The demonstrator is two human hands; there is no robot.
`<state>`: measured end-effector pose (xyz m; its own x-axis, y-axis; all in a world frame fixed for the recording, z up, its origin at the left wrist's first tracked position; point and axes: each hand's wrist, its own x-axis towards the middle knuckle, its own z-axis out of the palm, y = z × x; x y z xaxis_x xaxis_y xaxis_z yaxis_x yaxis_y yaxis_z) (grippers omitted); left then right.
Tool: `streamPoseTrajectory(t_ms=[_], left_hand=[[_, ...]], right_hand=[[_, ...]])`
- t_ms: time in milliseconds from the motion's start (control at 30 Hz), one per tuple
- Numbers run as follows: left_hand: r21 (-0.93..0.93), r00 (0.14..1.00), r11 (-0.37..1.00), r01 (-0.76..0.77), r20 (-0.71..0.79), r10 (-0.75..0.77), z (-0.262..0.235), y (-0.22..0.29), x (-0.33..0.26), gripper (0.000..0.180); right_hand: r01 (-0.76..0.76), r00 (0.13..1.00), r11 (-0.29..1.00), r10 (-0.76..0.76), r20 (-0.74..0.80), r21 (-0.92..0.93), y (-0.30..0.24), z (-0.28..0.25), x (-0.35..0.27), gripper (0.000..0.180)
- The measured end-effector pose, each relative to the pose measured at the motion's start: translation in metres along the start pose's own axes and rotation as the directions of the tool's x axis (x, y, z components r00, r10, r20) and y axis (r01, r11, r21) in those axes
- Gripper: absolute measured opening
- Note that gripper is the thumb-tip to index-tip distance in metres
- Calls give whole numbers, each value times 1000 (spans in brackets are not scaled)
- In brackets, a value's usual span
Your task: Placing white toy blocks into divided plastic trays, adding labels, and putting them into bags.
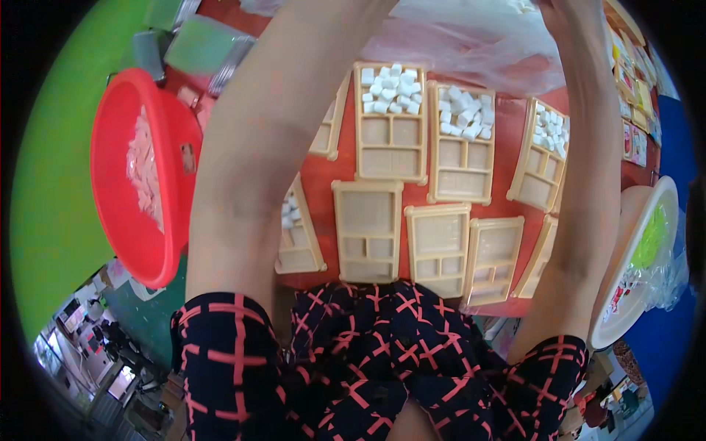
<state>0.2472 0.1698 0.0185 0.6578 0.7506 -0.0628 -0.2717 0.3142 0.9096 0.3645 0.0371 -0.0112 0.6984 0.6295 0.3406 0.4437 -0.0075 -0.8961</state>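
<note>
Head view: both arms raised over a red counter (507, 140) set with beige compartment trays.

The clear plastic bag (471, 44) hangs at the top edge, spread crosswise above the far trays (390, 121). Right hand (562, 11) touches its upper edge; left hand is out of frame; neither grip can be told. Far trays hold white cubes (392, 88), long axes running away from the person; near trays (366, 231) lie empty. A red basin (121, 206) sits left, green floor (51, 184) beyond.

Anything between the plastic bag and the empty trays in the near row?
Nothing visible. The plastic bag hangs over the far trays holding white cubes; the empty near trays lie uncovered.
</note>
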Motion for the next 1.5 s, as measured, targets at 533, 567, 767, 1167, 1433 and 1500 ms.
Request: streamPoseTrajectory(t_ms=[533, 567, 767, 1167, 1433, 1500], left_hand=[[867, 912, 403, -292, 125, 391, -86, -62, -295, 10], [869, 909, 400, -293, 123, 399, -87, -65, -296, 10], [903, 881, 220, -370, 266, 390, -91, -74, -302, 12], [926, 857, 153, -346, 245, 453, -97, -72, -299, 20], [893, 843, 154, -422, 324, 430, -104, -63, -309, 23], [896, 852, 158, -416, 323, 412, -104, -60, -313, 24]], right_hand=[[57, 997, 994, -52, 53, -97, -74, 22, -301, 12], [97, 993, 983, -85, 83, -153, -75, 24, -302, 12], [130, 980, 952, -80, 185, -277, -72, 26, -304, 14], [256, 947, 905, -165, 275, -339, -66, 27, -293, 15], [307, 866, 907, -140, 481, -289, -68, 15, -288, 32], [339, 854, 890, -156, 496, -304, -70, 14, -289, 35]])
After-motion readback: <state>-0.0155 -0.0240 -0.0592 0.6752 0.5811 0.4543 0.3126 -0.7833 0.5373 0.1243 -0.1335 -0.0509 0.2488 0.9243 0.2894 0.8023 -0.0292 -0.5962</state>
